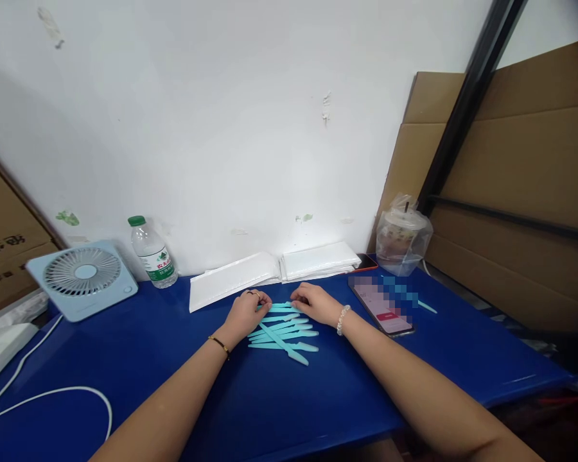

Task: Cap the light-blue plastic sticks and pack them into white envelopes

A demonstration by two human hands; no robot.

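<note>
Several light-blue plastic sticks with widened, blade-like ends (pixel 284 333) lie in a loose pile on the blue table (pixel 250 410), one crossing diagonally over others. At the pile's far edge, my left hand (pixel 248 312) pinches the left ends of the farthest sticks with closed fingers. Opposite it, my right hand (pixel 316 303) has its fingertips closed on the right end of a stick there. The exact number of sticks between my hands cannot be made out.
White packets (pixel 318 260) lie along the wall. To the left are a bottle (pixel 154 256), a fan (pixel 84 279) and a white cable (pixel 77 389). A phone (pixel 383 307), another blue stick (pixel 427 307) and a bagged drink cup (pixel 403 234) are on the right.
</note>
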